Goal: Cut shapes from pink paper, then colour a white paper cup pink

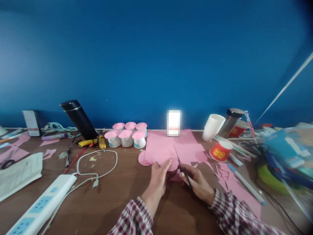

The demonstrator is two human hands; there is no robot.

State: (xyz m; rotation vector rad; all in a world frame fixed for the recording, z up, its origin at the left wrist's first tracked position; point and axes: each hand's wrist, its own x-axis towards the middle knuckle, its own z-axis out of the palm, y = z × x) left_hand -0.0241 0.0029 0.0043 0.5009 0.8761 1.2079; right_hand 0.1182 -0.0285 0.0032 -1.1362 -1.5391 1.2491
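My left hand [158, 178] pinches the near edge of a pink paper sheet [171, 147] that lies on the brown table [117, 195]. My right hand [198, 182] grips a pair of dark scissors [181, 163], whose blades point up and away into the sheet's near edge. Both hands sit close together at the table's middle, with plaid sleeves showing at the wrists.
Several pink-topped paper cups [127, 135] stand behind left. A yellow glue gun [94, 142], black flask [79, 119], white cable [97, 166] and power strip [41, 205] lie left. A red cup [221, 150], white cup [213, 126], pink scraps [234, 186] and straws lie right.
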